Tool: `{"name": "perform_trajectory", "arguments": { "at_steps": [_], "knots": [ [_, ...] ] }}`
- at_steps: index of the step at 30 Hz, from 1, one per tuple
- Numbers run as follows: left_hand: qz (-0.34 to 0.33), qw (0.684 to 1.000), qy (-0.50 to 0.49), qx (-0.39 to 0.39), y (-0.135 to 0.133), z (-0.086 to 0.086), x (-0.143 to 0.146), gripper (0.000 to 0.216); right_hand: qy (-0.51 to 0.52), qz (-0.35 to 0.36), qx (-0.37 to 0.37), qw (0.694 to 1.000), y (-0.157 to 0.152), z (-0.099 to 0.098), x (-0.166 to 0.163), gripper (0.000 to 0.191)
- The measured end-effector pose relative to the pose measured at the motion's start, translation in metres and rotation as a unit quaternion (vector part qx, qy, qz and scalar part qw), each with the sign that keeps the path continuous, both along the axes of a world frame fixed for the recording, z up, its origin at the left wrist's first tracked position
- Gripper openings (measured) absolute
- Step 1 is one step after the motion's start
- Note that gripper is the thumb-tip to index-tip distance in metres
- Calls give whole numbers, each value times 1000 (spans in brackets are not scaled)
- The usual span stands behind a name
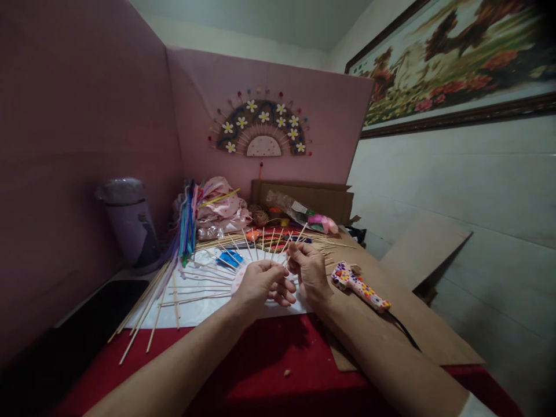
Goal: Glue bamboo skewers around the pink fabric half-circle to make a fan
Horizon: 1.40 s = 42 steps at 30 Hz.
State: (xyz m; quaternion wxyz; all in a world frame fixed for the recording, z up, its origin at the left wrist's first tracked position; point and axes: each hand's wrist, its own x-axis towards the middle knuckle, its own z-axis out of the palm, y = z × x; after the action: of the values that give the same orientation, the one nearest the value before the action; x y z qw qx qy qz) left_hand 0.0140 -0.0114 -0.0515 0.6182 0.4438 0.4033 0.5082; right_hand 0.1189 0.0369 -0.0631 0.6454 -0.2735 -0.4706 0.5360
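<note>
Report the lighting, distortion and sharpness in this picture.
Head view: dim, warm light; the wide-angle lens bends the painting frame; corners darken; the left hand and right hand over the sticks look fairly sharp; soft shadows fall on the red cloth.

Sticks point(204, 272): pale tan, plain. Sheet point(195, 310) under them: white. From the sheet: blue scrap point(229, 259) at 12 o'clock. Glue gun point(359, 285) at 3 o'clock: pinkish, multicolour dots. Tablecloth point(269, 359) at 6 o'clock: red. Jar point(128, 223) at 10 o'clock: lilac. Wall fan point(262, 128): brown, white flowers, yellow centres.

thin wooden skewers point(208, 272), matt; brown board point(403, 307), probably cardboard; red cloth point(278, 353).
</note>
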Motion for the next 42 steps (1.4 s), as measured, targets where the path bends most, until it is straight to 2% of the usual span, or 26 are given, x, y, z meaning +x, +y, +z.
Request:
{"name": "perform_trajectory", "arguments": {
  "at_steps": [4,9,14,19,23,30,36,42],
  "knots": [
    [10,1000,1,-17,0,-1,1,6,46,-13,-35,998,3,2,0,36],
    [9,999,12,-43,-5,-3,2,4,160,-84,-22,983,15,11,13,34],
    [-7,1000,5,-11,-4,-2,2,15,111,-46,-10,993,11,12,12,31],
    [13,1000,-12,8,0,-4,0,12,51,-17,-7,999,3,7,6,37],
    [-10,999,-28,34,0,-4,0,22,6,-5,-2,1000,1,4,5,39],
    [-8,997,25,67,-3,-1,2,21,-30,16,15,999,0,3,4,43],
    [4,999,26,26,-3,0,3,15,-11,-29,-19,999,0,3,3,46],
    [17,1000,2,-17,-2,-1,3,9,12,-36,-29,999,-1,1,-3,43]
  ]
}}
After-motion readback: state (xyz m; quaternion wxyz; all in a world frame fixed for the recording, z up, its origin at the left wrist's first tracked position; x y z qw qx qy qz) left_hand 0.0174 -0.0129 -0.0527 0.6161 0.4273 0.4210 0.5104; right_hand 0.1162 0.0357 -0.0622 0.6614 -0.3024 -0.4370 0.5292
